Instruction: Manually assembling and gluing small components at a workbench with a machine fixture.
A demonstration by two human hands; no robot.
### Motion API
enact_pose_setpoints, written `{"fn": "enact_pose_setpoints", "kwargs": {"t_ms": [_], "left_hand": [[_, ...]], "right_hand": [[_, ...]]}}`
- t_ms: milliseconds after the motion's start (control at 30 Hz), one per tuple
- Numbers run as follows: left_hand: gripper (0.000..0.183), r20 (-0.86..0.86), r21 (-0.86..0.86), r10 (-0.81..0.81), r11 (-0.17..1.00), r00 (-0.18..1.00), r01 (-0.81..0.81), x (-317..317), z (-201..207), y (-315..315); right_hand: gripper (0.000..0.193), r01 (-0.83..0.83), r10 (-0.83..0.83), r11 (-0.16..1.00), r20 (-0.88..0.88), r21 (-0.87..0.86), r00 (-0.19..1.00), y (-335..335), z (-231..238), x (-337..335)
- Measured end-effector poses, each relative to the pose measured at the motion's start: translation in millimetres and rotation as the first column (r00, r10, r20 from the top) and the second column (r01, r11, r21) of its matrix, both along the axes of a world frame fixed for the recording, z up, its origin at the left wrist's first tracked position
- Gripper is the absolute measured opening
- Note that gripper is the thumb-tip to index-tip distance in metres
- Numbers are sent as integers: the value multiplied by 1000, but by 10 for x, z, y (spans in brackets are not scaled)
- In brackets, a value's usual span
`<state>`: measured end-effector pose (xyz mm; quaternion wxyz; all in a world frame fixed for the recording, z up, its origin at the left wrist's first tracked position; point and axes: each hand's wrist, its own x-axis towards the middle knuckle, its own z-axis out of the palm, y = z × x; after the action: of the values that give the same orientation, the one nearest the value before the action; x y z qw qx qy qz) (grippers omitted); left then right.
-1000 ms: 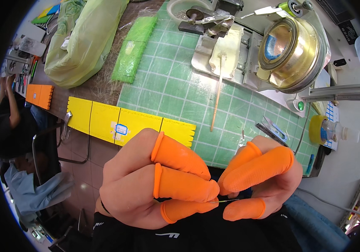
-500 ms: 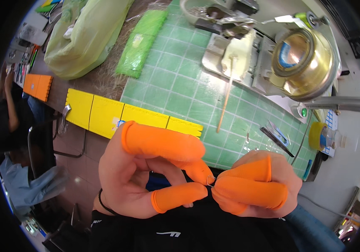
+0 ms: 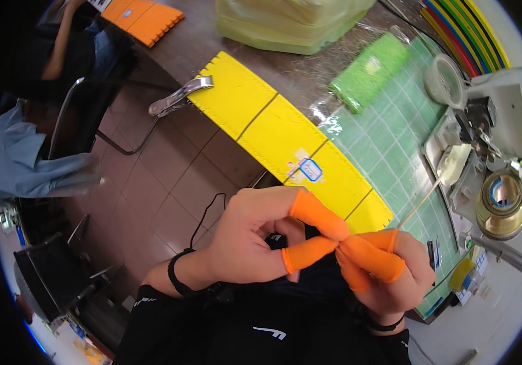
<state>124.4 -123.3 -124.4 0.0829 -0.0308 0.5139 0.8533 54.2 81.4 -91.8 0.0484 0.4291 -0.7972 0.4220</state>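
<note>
The left hand has thumb and forefinger pressed tip to tip, and the fingertips of the right hand are bunched against them. All these tips wear orange finger covers. Anything pinched where the two hands meet is hidden, so I cannot tell what it is. The meeting point lies off the near edge of the desk, in front of dark clothing. The likeliest trouble is there: with no surface shown close beneath, something small that slipped from covered fingertips could be lost against the clothing or reach the tiled floor.

Just beyond the hands, the yellow strip runs along the desk's near edge. A metal clip sits over its left end; I see none at its right end, beside the hands, so a knuckle's knock might shift that end.

The thin stick slants from a pale block near the desk's right edge toward the right hand. Whether they touch I cannot tell; a careless lift of that hand could flick the stick aside. Farther right stands the brass-coloured pot, apart from both hands. Toward the far edge, the green packet and yellowish bag look out of harm's way.
</note>
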Motion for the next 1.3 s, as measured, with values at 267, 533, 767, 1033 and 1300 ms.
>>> {"fn": "enact_pose_setpoints", "kwargs": {"t_ms": [267, 533, 767, 1033, 1300], "left_hand": [[43, -545, -656, 698, -10, 465, -754, 718, -401, -1457], [32, -759, -590, 13, -435, 651, -680, 456, -129, -1282], [30, -636, -770, 140, -174, 759, -614, 25, -504, -891], [32, -574, -798, 293, 10, 765, -603, -50, -552, -913], [29, -575, -817, 188, -76, 797, -571, -73, -492, -901]], "right_hand": [[76, -119, 32, 942, 269, 313, 963, -426, -78, -85], [94, -72, -18, 822, 151, 565, 988, -347, -360, -52], [88, -98, 37, 791, 113, 604, 993, -358, -385, -56], [88, -122, 59, 790, 124, 601, 991, -304, -412, -90], [92, -138, 62, 794, 146, 592, 987, -278, -460, -98]]}}
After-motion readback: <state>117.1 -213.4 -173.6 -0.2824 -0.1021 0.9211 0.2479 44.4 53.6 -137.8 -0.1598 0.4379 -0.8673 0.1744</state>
